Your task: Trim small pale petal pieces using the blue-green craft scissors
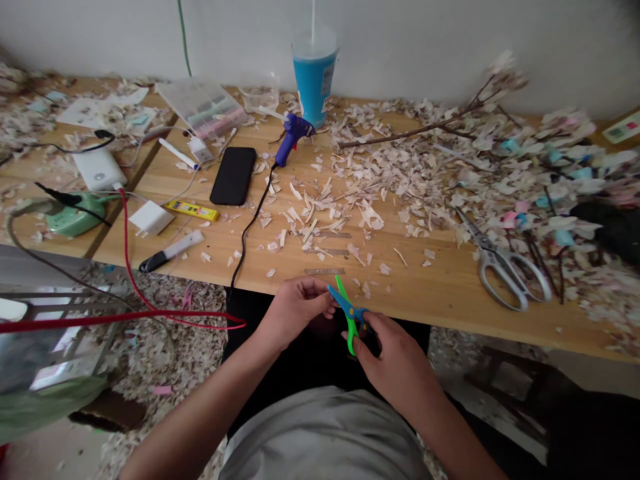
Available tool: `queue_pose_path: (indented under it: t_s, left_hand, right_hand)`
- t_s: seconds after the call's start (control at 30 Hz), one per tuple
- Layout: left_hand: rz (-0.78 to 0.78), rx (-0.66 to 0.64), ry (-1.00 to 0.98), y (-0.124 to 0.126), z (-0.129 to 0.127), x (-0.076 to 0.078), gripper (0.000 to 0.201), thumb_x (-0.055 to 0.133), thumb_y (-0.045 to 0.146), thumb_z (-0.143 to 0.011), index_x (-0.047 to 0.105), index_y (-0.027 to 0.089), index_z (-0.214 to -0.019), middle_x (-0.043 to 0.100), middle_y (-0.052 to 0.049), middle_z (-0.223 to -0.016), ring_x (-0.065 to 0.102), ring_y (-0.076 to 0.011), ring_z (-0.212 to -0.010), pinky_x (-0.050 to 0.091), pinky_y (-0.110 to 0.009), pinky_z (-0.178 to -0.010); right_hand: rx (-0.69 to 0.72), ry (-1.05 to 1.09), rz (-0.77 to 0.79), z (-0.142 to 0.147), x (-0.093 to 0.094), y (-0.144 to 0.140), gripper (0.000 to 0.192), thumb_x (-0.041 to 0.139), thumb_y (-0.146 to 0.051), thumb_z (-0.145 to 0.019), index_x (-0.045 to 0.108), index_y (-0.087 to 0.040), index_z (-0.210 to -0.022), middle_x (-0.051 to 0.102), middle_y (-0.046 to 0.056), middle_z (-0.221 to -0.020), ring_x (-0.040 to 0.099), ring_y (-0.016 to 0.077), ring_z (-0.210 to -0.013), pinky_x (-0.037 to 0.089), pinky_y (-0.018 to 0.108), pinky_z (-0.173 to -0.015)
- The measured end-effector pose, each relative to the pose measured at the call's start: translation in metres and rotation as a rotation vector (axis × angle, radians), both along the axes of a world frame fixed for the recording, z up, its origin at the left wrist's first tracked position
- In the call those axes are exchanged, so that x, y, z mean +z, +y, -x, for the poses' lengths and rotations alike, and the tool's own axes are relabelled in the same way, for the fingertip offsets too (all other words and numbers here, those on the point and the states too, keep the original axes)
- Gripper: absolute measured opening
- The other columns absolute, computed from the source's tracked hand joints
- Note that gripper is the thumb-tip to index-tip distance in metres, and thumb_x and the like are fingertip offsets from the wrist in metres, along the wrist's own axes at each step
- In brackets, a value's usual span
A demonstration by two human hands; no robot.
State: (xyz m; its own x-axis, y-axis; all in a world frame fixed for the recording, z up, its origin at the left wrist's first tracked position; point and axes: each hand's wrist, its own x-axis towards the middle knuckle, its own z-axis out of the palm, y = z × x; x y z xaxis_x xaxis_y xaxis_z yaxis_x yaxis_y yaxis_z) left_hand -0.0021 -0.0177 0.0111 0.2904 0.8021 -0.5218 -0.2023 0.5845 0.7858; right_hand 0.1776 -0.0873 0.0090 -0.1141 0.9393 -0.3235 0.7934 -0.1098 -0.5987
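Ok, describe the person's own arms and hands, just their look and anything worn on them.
Both forearms are bare from the elbow area down: no sleeves reach into view. The left hand and right hand wear no gloves, and no rings, watch or bracelet show. Fingers are slim with short nails. A light grey garment covers the torso below them.

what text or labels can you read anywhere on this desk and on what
No text reads clearly.
Yellow box: dark print, too small to read.
Blue cup: white label on its side, blurred.
White power bank: a faint mark, illegible.
Green and blue scissors in the right hand: no print visible.
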Motion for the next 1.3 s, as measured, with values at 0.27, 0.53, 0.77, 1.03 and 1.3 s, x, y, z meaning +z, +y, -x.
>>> queue_pose_path:
  t_s: [0.27, 0.53, 0.77, 1.03, 1.3]
  left_hand:
    - [-0.038, -0.025, 0.035, 0.0007, 0.0025, -0.0019, 0.025, 0.080, 0.033, -0.065, 0.069, 0.012, -0.072, 0.069, -0.001, -0.064, 0.060, -0.0093, -0.055, 0.050, -0.020, -0.057]
    - [-0.079, -0.018, 0.051, 0.0016, 0.0047, 0.0002, 0.024, 0.076, 0.034, -0.070, 0.069, 0.013, -0.075, 0.067, -0.001, -0.066, 0.058, -0.0092, -0.058, 0.048, -0.021, -0.060]
    - [-0.098, -0.062, 0.052, -0.0004, 0.0044, -0.0055, 0.025, 0.074, 0.037, -0.071, 0.070, 0.013, -0.077, 0.066, -0.001, -0.065, 0.058, -0.0108, -0.058, 0.047, -0.023, -0.060]
    - [-0.129, -0.081, 0.094, 0.0006, 0.0073, -0.0069, 0.018, 0.071, 0.032, -0.075, 0.069, 0.014, -0.075, 0.067, -0.001, -0.066, 0.058, -0.0103, -0.059, 0.047, -0.022, -0.060]
    - [-0.143, -0.070, 0.116, 0.0017, 0.0065, -0.0061, 0.017, 0.071, 0.031, -0.075, 0.069, 0.014, -0.076, 0.067, -0.001, -0.067, 0.058, -0.0103, -0.059, 0.047, -0.021, -0.060]
  right_hand:
    - [0.007, -0.045, -0.013, 0.0036, 0.0021, 0.0010, 0.019, 0.052, -0.030, -0.086, 0.064, -0.020, -0.098, 0.068, 0.008, -0.096, 0.062, 0.0264, -0.092, 0.046, 0.036, -0.079]
    - [-0.052, 0.007, -0.003, -0.0050, 0.0023, 0.0031, 0.021, 0.054, -0.036, -0.087, 0.061, -0.020, -0.098, 0.067, 0.007, -0.090, 0.062, 0.0240, -0.088, 0.046, 0.033, -0.077]
    - [0.043, -0.004, -0.043, -0.0031, 0.0017, 0.0018, 0.023, 0.053, -0.034, -0.087, 0.059, -0.020, -0.105, 0.065, 0.010, -0.104, 0.059, 0.0259, -0.099, 0.046, 0.038, -0.084]
    - [0.066, -0.021, -0.051, 0.0000, 0.0026, 0.0024, 0.017, 0.052, -0.029, -0.088, 0.059, -0.019, -0.099, 0.064, 0.010, -0.101, 0.058, 0.0265, -0.100, 0.045, 0.038, -0.084]
    - [0.074, -0.044, -0.071, 0.0045, 0.0009, 0.0006, 0.014, 0.051, -0.029, -0.088, 0.058, -0.019, -0.094, 0.064, 0.011, -0.101, 0.057, 0.0274, -0.099, 0.046, 0.038, -0.083]
